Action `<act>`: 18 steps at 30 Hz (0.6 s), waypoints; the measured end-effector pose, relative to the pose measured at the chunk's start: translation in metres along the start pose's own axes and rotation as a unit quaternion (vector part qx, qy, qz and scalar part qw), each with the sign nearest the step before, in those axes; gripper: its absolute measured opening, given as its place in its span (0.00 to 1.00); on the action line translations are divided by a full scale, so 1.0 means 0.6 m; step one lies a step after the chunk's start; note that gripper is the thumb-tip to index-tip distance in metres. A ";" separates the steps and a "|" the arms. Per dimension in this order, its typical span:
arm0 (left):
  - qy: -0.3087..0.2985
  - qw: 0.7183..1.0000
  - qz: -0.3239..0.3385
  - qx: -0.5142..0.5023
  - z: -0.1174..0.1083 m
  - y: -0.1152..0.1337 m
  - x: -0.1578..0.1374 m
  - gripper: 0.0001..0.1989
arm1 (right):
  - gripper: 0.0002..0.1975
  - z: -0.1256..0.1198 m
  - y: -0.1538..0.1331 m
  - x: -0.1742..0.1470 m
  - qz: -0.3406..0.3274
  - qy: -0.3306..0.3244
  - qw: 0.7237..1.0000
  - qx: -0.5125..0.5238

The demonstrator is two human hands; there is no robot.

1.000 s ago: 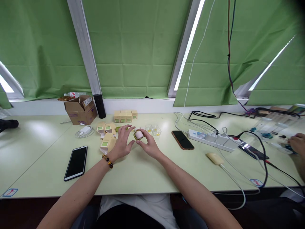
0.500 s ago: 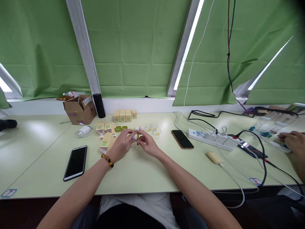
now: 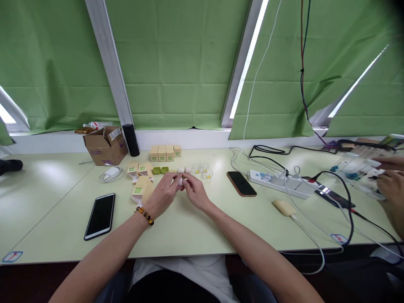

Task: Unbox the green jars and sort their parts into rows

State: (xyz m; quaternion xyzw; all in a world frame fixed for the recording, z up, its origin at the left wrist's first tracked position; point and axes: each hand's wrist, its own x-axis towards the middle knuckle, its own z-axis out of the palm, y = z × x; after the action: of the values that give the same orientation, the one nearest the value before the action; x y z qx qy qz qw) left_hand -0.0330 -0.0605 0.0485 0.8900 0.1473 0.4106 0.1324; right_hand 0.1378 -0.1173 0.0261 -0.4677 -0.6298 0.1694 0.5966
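Note:
Over the middle of the table, my left hand (image 3: 161, 191) pinches a small whitish rounded piece (image 3: 181, 182). Fingertips of my right hand (image 3: 196, 192) close on the same piece from the right and cover part of it. Just beyond my hands lie more small pale rounded pieces (image 3: 187, 170). Two small green square containers (image 3: 160, 170) sit behind my left hand. Small clear cups (image 3: 206, 173) with yellow bits inside stand to the right of the pale pieces. Opened small tan boxes (image 3: 142, 188) with green labels are beside my left wrist.
Several closed tan boxes (image 3: 162, 153) line the back. A cardboard carton (image 3: 105, 147), black cylinder (image 3: 130, 139), coiled charger (image 3: 111, 173) and phone (image 3: 100, 216) are left. Right are another phone (image 3: 241, 184), a power strip (image 3: 279, 184), cables and another person's hand (image 3: 391, 187).
My hands have turned the pale piece slightly, and the green part seen at its right side is now hidden by my fingers. At far right, the other person's hands have shifted.

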 end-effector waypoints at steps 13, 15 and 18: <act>0.038 0.975 0.112 0.189 0.014 -0.012 -0.004 0.21 | 0.21 0.010 0.000 -0.003 -0.075 0.019 0.991 -0.108; 0.041 0.974 0.113 0.190 0.016 -0.013 -0.003 0.21 | 0.22 0.010 0.003 -0.002 -0.072 0.016 0.991 -0.110; 0.042 0.974 0.115 0.191 0.018 -0.013 -0.002 0.21 | 0.22 0.012 0.007 -0.001 -0.059 0.021 0.993 -0.101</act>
State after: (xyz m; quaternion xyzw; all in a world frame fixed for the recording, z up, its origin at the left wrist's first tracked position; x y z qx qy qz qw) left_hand -0.0269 -0.0551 0.0380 0.8918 0.1252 0.4243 -0.0947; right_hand 0.1327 -0.1130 0.0208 -0.4913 -0.6576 0.0594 0.5680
